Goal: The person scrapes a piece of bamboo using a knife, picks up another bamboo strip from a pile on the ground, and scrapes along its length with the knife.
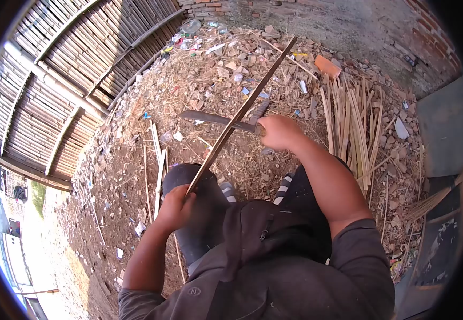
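Note:
My left hand [175, 207] is closed round the lower end of a long, narrow bamboo strip [258, 89]. The strip slants up and away to the right, its far end over the littered ground. In my right hand [280, 132] is the handle of a machete [208, 117], its dark blade pointing left. Blade and strip cross in front of my knees; the strip passes over the blade, and whether the edge bites into it I cannot tell. Just beyond my right hand, a dark, ridged, handle-like object [260, 111] lies on the ground.
A pile of split bamboo strips [353, 125] lies to my right, with a few loose strips [160, 165] at my left. An orange brick [327, 66] rests near the wall [343, 32]. Rubble and litter cover the ground. A bamboo fence [82, 64] stands on the left.

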Demonstrator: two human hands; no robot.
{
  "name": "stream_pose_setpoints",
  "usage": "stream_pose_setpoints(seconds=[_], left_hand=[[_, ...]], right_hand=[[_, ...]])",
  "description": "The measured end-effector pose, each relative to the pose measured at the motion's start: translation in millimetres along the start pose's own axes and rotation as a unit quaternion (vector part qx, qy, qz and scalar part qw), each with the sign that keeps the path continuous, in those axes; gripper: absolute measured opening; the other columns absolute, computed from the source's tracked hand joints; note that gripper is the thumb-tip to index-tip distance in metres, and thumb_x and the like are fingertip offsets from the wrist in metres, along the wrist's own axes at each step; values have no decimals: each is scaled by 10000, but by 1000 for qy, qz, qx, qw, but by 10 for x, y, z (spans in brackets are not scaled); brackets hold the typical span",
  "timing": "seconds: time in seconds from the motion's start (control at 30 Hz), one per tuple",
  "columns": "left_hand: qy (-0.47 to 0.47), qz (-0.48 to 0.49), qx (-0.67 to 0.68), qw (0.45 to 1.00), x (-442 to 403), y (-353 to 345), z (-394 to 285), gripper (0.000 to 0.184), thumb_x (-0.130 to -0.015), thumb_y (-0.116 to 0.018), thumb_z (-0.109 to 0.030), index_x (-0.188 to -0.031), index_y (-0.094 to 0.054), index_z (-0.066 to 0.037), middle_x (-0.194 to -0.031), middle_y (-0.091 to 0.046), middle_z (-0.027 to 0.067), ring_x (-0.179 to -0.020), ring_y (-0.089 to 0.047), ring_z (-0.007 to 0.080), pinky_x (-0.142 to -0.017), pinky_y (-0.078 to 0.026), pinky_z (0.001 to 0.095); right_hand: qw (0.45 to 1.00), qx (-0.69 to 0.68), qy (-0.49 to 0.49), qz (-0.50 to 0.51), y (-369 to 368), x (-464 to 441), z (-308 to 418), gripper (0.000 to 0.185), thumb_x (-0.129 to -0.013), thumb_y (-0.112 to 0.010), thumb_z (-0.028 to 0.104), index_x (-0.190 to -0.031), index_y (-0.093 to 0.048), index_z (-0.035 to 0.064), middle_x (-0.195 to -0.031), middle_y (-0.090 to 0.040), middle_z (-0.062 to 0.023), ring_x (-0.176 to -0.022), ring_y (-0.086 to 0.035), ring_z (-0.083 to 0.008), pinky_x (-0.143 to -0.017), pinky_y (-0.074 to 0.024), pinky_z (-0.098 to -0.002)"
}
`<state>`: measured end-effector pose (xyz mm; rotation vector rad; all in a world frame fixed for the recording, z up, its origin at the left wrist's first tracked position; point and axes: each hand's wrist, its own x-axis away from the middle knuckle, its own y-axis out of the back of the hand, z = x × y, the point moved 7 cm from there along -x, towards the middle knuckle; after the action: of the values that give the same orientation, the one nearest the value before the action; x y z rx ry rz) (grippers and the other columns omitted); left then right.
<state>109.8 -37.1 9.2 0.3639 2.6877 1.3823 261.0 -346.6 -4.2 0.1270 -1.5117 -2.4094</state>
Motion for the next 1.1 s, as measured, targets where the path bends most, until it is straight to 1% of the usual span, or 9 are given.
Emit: stream_pose_setpoints(seconds=[0.17,0.37,0.47,0.67,0.77,0.87,0.97,1.07,1.1], left_hand=[[-2,17,24,1000,-16,18,0,342,-886,-659,-172,-1172,-664,15,-1046,-690,229,-1021,-673,398,-899,-521,447],[24,69,60,996,-10,32,45,456,-790,-688,-236,-1167,-664,20,-983,-673,204,-952,-669,352,-854,-518,427],[17,68,63,996,-18,39,41,445,-804,-681,-250,-1160,-666,17,-960,-670,201,-927,-669,350,-826,-516,436],[37,66,33,997,-35,23,-12,314,-938,-632,-245,-1117,-676,9,-915,-679,207,-903,-687,351,-802,-520,432],[54,78,9,995,-66,-5,73,276,-995,-582,-221,-1143,-662,-2,-902,-678,208,-887,-680,369,-805,-526,424],[146,49,119,981,-13,25,-47,299,-1041,-551,-261,-1215,-632,-32,-900,-687,147,-927,-694,294,-827,-533,439],[49,-33,-120,991,44,236,-386,283,-1024,-572,-249,-1216,-611,-44,-965,-676,169,-914,-682,362,-808,-536,486],[-54,-84,-253,962,122,305,-384,264,-984,-637,-283,-1121,-629,-57,-1015,-669,159,-900,-673,388,-776,-541,503],[-21,-73,-264,961,146,302,-326,278,-974,-652,-300,-1110,-632,-59,-1014,-663,156,-907,-672,384,-774,-542,496]], right_hand=[[998,-29,12,47,-26,-37,-69,353,-752,-616,136,-1092,-689,83,-1022,-716,-189,-1005,-691,-371,-829,-557,-496],[992,-53,36,105,-200,-147,-195,439,-736,-702,186,-1155,-714,53,-961,-723,-200,-925,-709,-348,-832,-552,-437],[990,-55,82,99,-262,-192,-248,454,-721,-722,201,-1139,-707,22,-936,-726,-189,-894,-707,-332,-805,-549,-435],[967,-106,-18,230,-282,-84,-266,417,-705,-745,204,-1072,-690,13,-917,-723,-158,-844,-689,-321,-770,-542,-432],[983,-100,21,151,-291,-98,-219,369,-724,-728,178,-1059,-693,26,-905,-719,-172,-830,-696,-330,-753,-540,-442],[994,-97,56,-19,-203,-136,-104,333,-740,-705,158,-1054,-700,48,-901,-714,-187,-830,-700,-352,-743,-536,-462],[999,-17,20,-27,70,-4,74,285,-752,-683,141,-1031,-707,88,-923,-715,-188,-888,-702,-377,-771,-545,-504],[998,41,36,-16,-70,-20,86,248,-771,-673,134,-1016,-708,114,-924,-727,-157,-880,-719,-371,-766,-566,-505],[997,61,47,-15,-117,-20,89,235,-779,-671,132,-1011,-708,122,-926,-733,-144,-872,-728,-366,-760,-575,-503]])
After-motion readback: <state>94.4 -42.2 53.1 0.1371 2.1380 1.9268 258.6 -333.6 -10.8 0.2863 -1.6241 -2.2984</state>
